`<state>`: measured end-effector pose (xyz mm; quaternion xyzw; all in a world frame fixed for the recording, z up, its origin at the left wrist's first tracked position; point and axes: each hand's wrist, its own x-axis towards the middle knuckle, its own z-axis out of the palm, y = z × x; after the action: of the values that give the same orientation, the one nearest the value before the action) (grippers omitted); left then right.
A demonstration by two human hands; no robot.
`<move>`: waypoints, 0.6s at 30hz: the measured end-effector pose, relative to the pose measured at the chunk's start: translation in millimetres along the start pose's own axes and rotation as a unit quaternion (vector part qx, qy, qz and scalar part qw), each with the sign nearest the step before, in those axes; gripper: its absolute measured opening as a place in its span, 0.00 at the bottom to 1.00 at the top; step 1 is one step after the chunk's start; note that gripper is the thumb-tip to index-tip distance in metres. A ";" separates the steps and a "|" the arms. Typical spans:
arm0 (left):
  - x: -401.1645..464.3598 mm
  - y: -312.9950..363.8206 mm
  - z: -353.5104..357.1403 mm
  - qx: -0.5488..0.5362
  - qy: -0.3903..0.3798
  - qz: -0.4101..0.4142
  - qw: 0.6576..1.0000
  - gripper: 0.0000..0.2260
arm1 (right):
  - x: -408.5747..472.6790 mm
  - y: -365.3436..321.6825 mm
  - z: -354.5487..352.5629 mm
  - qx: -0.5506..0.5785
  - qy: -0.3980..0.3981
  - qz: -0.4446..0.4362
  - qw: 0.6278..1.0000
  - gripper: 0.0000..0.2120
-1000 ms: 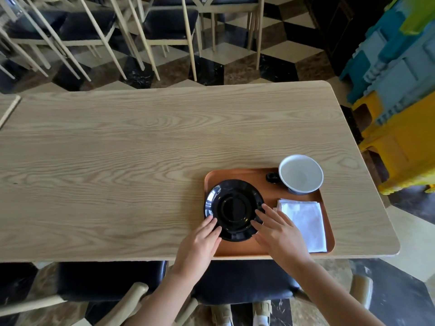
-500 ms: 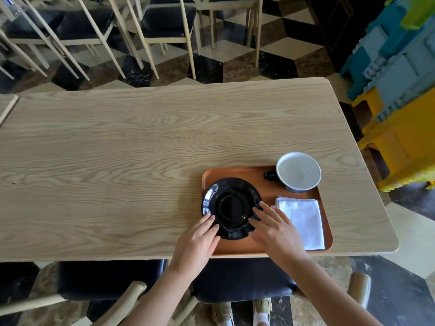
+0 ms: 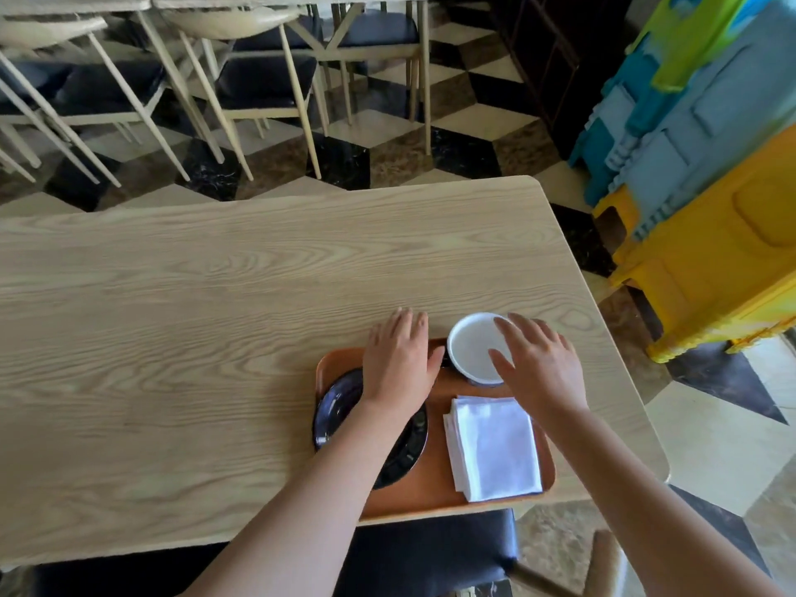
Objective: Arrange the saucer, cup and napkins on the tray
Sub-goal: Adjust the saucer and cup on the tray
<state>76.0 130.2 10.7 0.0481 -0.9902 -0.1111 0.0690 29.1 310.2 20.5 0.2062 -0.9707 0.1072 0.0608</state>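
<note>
An orange tray (image 3: 435, 493) lies at the near edge of the wooden table. On its left is a black saucer (image 3: 334, 413), partly hidden under my left forearm. A white-lined cup (image 3: 471, 351) stands at the tray's far right corner, its dark handle pointing left. A stack of white napkins (image 3: 495, 448) lies on the tray's right side, near the cup. My left hand (image 3: 398, 364) hovers flat over the tray's far edge, just left of the cup's handle, holding nothing. My right hand (image 3: 538, 364) is spread over the cup's right rim, fingers apart.
The wooden table (image 3: 215, 316) stretches left and away from the tray. A dark-cushioned chair (image 3: 430, 553) sits under the near edge. Chairs (image 3: 267, 79) stand beyond the table. Stacked blue and yellow plastic crates (image 3: 710, 187) rise at the right.
Both hands have left the saucer's near rim and moved forward to the cup at the tray's far edge. The view has shifted, so the tray appears lower.
</note>
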 end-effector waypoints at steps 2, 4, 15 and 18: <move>9.9 12.1 7.0 -0.011 -0.030 -0.006 0.999 0.24 | 4.9 11.8 4.5 -0.001 -0.053 0.029 0.998 0.23; 14.5 20.4 11.2 -0.006 -0.044 -0.008 0.999 0.23 | 7.2 18.8 8.0 0.008 -0.085 0.046 0.995 0.25; 14.3 25.7 14.5 -0.246 -0.093 -0.191 0.946 0.12 | 9.1 22.1 12.9 0.242 -0.096 0.124 0.957 0.23; 14.6 17.0 13.1 -0.304 -0.109 -0.207 0.924 0.13 | 9.7 20.2 14.0 0.270 -0.098 0.147 0.946 0.23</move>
<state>58.2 147.9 3.7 0.2165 -0.8785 -0.4227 -0.0526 10.9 321.2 4.8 0.0792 -0.9260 0.3526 -0.1089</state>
